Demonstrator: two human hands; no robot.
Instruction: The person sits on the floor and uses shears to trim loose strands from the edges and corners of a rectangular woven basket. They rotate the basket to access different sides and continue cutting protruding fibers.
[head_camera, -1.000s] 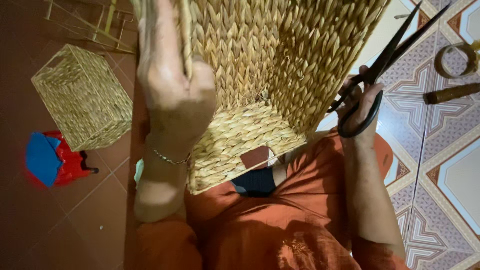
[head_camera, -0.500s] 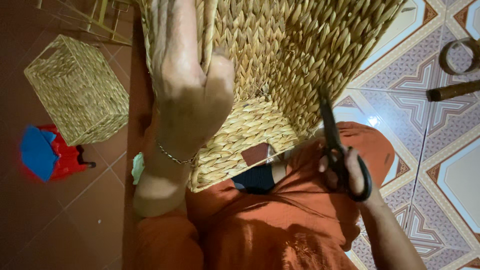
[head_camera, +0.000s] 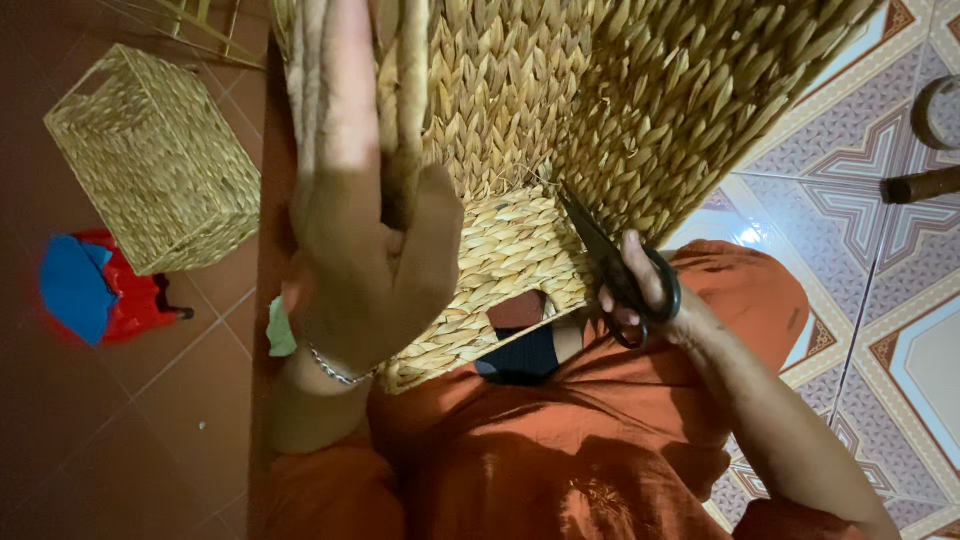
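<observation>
Seated, I brace the woven basket (head_camera: 520, 270) on my lap, left hand (head_camera: 360, 260) gripping loose strands (head_camera: 405, 80) taut, right hand (head_camera: 640, 290) closed around black scissors (head_camera: 615, 265) angled at its weave.

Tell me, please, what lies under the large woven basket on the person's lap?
Under the large woven basket show orange clothing and a dark patch. The rest of the lap is covered by the basket.

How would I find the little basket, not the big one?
Look at the dark red tile floor on the left, away from the big woven basket on the person's lap. The small basket sits there beside a red stool. It is box-shaped, pale straw, and nobody touches it.
</observation>
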